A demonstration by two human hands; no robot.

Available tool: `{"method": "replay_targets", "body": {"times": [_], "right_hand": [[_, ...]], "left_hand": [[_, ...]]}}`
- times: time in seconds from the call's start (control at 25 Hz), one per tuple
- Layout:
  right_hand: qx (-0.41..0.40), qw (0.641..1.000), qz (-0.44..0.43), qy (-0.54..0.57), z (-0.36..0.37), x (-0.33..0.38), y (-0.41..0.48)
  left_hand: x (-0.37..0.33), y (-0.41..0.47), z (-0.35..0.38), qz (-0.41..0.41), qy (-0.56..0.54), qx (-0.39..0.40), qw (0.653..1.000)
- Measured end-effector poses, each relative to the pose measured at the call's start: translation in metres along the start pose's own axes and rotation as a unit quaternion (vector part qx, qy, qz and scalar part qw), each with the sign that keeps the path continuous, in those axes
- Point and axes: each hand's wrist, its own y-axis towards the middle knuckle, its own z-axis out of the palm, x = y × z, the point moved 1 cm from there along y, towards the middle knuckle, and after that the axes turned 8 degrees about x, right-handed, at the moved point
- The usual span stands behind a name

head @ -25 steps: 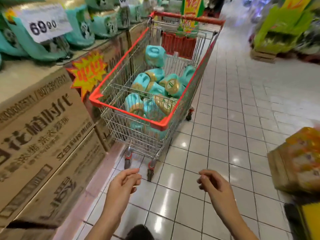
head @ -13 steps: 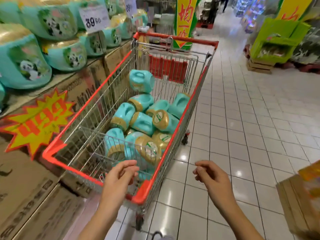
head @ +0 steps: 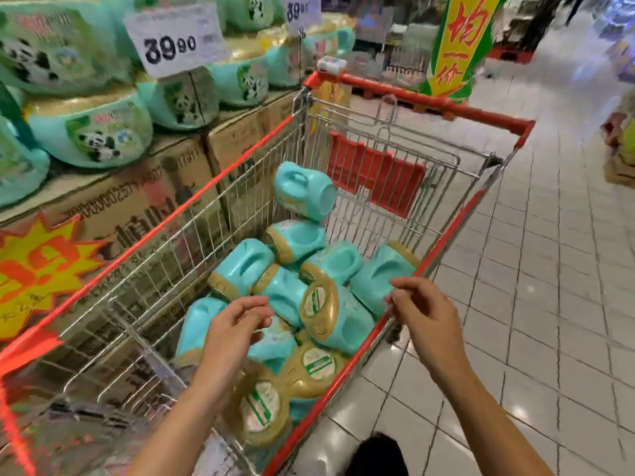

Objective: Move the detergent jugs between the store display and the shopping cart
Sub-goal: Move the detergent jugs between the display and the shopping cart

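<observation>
One starburst sign (head: 37, 269) is fixed at the display's front edge, on stacked cardboard boxes (head: 137, 201). At least six panda-labelled display jugs (head: 92, 132) are counted on top, with two price tags (head: 173, 39). The shopping cart (head: 450, 235) is parked against the boxes, and about eleven detergent jugs (head: 304, 190) are piled inside it. The left hand (head: 237, 324) is held above the pile, loosely curled, nothing grasped. The right hand (head: 424, 312) is held at the right rim, equally empty. One yellow banner (head: 460, 42) is seen beyond the handle.
</observation>
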Motion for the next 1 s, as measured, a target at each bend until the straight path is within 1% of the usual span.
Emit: {"method": "replay_targets", "body": {"times": [0.12, 0.2, 0.28, 0.44, 0.6, 0.72, 0.84, 1.0], "right_hand": [[0.056, 0.998, -0.011, -0.004, -0.019, -0.001, 0.078], [0.099, 0.995, -0.021, -0.019, -0.027, 0.002, 0.13], [0.117, 0.992, -0.016, -0.048, -0.027, -0.001, 0.175], [0.116, 0.991, -0.011, -0.062, -0.003, -0.014, 0.246], [0.144, 0.978, -0.008, -0.151, 0.036, -0.028, 0.314], [0.177, 0.961, 0.006, -0.211, 0.065, -0.043, 0.362], [0.212, 0.945, 0.025, -0.247, 0.095, -0.058, 0.402], [0.243, 0.94, 0.025, -0.239, 0.134, -0.082, 0.433]], "left_hand": [[-0.008, 0.04, 0.034, -0.029, -0.022, -0.064, 0.997], [-0.018, 0.065, 0.054, -0.029, -0.039, -0.1, 0.994], [-0.022, 0.088, 0.067, -0.027, -0.029, -0.123, 0.992], [-0.024, 0.143, 0.084, -0.033, 0.026, -0.123, 0.992], [-0.007, 0.221, 0.08, -0.065, 0.079, -0.143, 0.984], [0.01, 0.28, 0.078, -0.103, 0.071, -0.137, 0.983], [0.023, 0.332, 0.089, -0.139, 0.019, -0.127, 0.982], [0.04, 0.374, 0.119, -0.192, -0.08, -0.043, 0.977]]}}
